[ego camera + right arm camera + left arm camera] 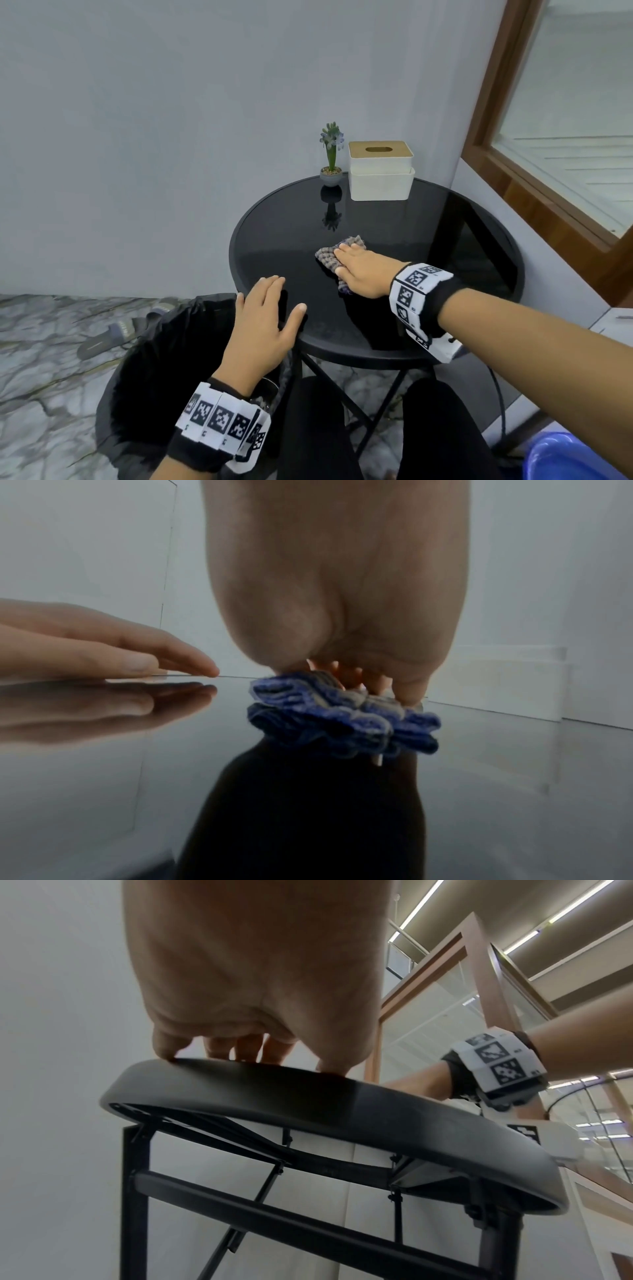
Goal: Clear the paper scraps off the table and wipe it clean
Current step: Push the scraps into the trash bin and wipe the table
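A round black glass table fills the middle of the head view. My right hand lies flat with straight fingers on a crumpled checked cloth, pressing it onto the glass near the table's centre. The right wrist view shows the cloth bunched, blue and grey, under my fingers. My left hand rests palm-down with spread straight fingers on the table's near left rim, holding nothing. No paper scraps show on the tabletop.
A black-lined waste bin stands on the floor just left of the table, under my left wrist. At the table's back stand a small potted plant and a white tissue box. A blue tub is at lower right, sandals on the floor.
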`<state>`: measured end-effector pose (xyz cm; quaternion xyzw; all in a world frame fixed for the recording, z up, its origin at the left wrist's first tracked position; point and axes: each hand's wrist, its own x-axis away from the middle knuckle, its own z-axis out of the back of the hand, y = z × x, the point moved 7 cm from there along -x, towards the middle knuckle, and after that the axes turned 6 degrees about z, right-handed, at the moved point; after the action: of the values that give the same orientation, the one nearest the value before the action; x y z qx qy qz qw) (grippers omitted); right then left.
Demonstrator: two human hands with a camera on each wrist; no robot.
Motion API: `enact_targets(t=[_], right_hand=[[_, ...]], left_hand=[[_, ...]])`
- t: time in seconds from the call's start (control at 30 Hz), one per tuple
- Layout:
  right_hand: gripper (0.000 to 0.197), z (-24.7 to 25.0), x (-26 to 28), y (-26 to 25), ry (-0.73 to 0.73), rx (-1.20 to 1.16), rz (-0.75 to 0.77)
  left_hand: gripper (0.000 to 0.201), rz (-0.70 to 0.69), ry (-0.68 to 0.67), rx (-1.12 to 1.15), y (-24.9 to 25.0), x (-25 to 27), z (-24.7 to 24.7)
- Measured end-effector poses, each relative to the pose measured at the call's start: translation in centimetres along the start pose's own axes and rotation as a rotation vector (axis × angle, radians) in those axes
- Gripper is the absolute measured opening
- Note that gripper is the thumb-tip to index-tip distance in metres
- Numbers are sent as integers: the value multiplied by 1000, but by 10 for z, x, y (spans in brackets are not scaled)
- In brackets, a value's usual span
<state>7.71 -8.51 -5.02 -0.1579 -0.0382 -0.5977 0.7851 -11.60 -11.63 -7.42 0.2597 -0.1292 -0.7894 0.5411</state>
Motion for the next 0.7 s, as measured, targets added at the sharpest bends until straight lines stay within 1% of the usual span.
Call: enact_targets(t=[0.07, 0.17, 0.23, 0.33, 0.4, 0.47, 0.6, 0.7], right_hand=[[57, -1, -3, -4, -13, 13, -6], [57, -6, 4, -11, -62, 26, 49], [57, -11, 16, -13, -84, 26, 101], [56, -18, 41, -6, -59, 20, 157], [56, -18, 58, 8, -30, 15, 133], [55, -13, 65, 23, -33, 27, 67], [56, -3, 43, 37, -40, 28, -31], [57, -5, 24, 30, -57, 33, -36]], left_hand=[[66, -28, 9, -34, 8, -1, -4], [67, -62, 16, -68, 19, 0, -9], [67, -76, 19, -70, 22, 0, -10], [65, -92, 23, -69, 23, 0, -12], [64, -95, 20, -59, 22, 1, -12], [65, -97, 20, -56, 21, 2, -12], [65, -110, 30, -50, 27, 2, -12], [65, -118, 46, -43, 31, 2, -12]])
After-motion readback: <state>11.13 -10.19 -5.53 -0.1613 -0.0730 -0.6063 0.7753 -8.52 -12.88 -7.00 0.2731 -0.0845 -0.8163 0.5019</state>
